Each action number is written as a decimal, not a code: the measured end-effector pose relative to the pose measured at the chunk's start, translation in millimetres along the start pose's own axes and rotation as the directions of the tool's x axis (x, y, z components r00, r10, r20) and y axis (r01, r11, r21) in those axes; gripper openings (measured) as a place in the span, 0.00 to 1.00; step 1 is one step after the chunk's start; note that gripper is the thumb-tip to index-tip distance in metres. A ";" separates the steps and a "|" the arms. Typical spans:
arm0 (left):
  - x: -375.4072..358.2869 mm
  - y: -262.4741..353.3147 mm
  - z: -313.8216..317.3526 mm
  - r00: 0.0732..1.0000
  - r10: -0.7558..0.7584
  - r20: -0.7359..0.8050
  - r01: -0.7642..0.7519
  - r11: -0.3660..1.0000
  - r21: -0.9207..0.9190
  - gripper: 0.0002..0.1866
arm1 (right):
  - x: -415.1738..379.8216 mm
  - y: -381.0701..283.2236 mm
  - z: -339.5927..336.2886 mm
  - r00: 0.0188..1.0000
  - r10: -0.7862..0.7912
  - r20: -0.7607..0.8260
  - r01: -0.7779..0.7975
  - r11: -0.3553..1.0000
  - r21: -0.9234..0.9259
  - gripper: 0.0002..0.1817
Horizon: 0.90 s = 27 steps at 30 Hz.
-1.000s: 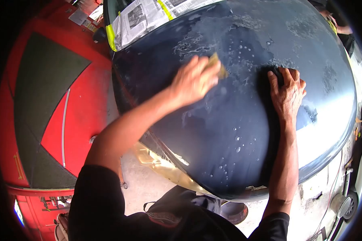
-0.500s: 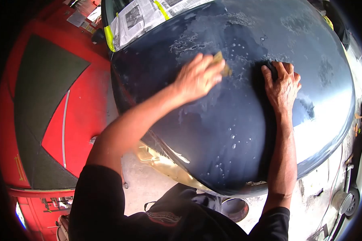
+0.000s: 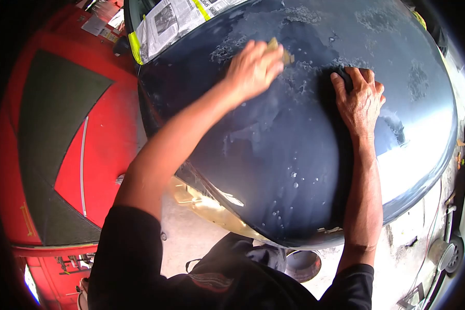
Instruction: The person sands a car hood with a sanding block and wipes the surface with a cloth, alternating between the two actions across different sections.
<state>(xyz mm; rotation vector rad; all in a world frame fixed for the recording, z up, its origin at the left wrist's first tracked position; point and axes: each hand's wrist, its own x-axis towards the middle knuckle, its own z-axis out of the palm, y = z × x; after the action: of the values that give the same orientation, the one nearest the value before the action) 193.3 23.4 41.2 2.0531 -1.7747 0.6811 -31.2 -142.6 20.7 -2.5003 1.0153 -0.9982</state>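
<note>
A dark blue-grey car hood [image 3: 263,170] with pale worn patches and water drops fills the middle. My left hand [image 3: 256,67] is closed on a yellowish-brown piece of sandpaper [image 3: 287,56] against the hood, left of centre. Its edges stick out past my fingertips, and some blur softens them. My right hand [image 3: 360,101] rests farther right on the hood with its fingers curled. Something dark [image 3: 347,81] shows between thumb and index finger; shadow hides what it is.
Newspaper [image 3: 165,26] held with yellow tape covers the windshield area. To the left is a red vehicle surface [image 3: 70,175] with a black panel. A bucket [image 3: 303,264] stands on the floor by the hood's front edge. A wheel [image 3: 453,254] lies at lower right.
My left hand has slid up the hood, away from me, with the sandpaper. My right hand stays at nearly the same spot on the hood, and the view has shifted slightly.
</note>
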 end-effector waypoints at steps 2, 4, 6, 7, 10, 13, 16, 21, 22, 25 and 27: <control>45.3 -35.9 35.2 0.992 -0.092 -0.083 0.098 0.992 0.079 0.20 | 0.3 0.1 -1.2 1.000 0.003 -0.007 -0.003 1.000 -0.002 0.22; 42.1 -28.3 41.6 0.982 -0.144 -0.124 0.154 0.985 0.079 0.20 | 0.0 -1.8 -3.7 1.000 0.005 0.003 -0.005 1.000 0.001 0.22; 21.6 -4.3 23.6 0.983 -0.138 -0.122 0.146 0.987 0.061 0.19 | -0.9 -0.4 -4.3 1.000 0.004 0.009 -0.004 1.000 0.019 0.21; -3.9 14.5 11.4 0.994 -0.049 -0.097 0.053 0.998 0.036 0.19 | 0.7 -0.9 -3.6 1.000 0.002 0.009 -0.003 0.999 0.036 0.21; -65.3 78.1 -49.4 0.996 -0.040 0.078 0.046 0.996 -0.082 0.22 | 0.0 -1.5 -4.4 1.000 -0.006 0.001 0.006 0.998 0.061 0.21; -40.5 42.7 -36.5 0.992 0.041 0.119 -0.030 0.995 -0.090 0.22 | 0.1 -0.5 -2.0 1.000 -0.012 -0.011 0.012 0.999 0.033 0.21; 24.8 -8.8 12.5 0.999 -0.026 -0.021 0.026 1.000 0.000 0.19 | 0.1 0.4 -1.3 1.000 -0.020 -0.021 0.021 0.999 0.044 0.20; -3.3 34.3 1.7 0.995 -0.083 -0.058 0.088 0.993 0.076 0.21 | -1.0 -1.9 -5.0 1.000 -0.003 -0.003 0.004 0.999 0.037 0.21; -29.2 64.4 -19.3 0.998 -0.068 0.003 0.068 0.998 0.011 0.23 | 0.0 -1.3 -2.4 1.000 -0.010 -0.018 0.010 0.999 0.041 0.20; -74.4 93.7 -49.5 0.994 0.035 0.103 -0.026 0.996 -0.089 0.27 | 0.6 -3.7 -5.6 1.000 0.003 0.009 -0.003 1.000 0.030 0.20; -47.0 69.6 -38.8 0.993 0.038 0.115 -0.026 0.994 -0.104 0.25 | 2.8 -3.3 -5.8 1.000 0.003 0.018 -0.003 0.999 0.035 0.20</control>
<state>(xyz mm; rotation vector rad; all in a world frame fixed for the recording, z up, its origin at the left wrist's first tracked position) 114.6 72.1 43.3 2.0375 -1.8690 0.4771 -32.1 -142.0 27.9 -2.4742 0.9871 -0.9828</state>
